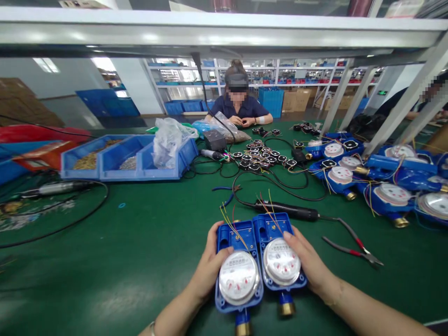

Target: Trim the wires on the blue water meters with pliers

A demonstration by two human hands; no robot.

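Two blue water meters with round white dials and brass threaded ends are side by side in front of me. My left hand (209, 267) grips the left water meter (239, 279), its thumb at the edge of the dial. Around the outer side of the right water meter (282, 262) my right hand (308, 254) is closed, thumb on the top near the dial. Thin red and yellow wires (234, 224) stick up from the open compartments of both meters. The fingers under the housings are hidden.
Beyond the meters lie a black electric screwdriver (287, 210), cutting pliers (353, 251) and blue-handled pliers (229, 193). More meters (392, 193) crowd the right side. Small wired black parts (255, 156) lie mid-table. Blue bins (119, 175) hold screws at left. A co-worker (241, 100) sits opposite.
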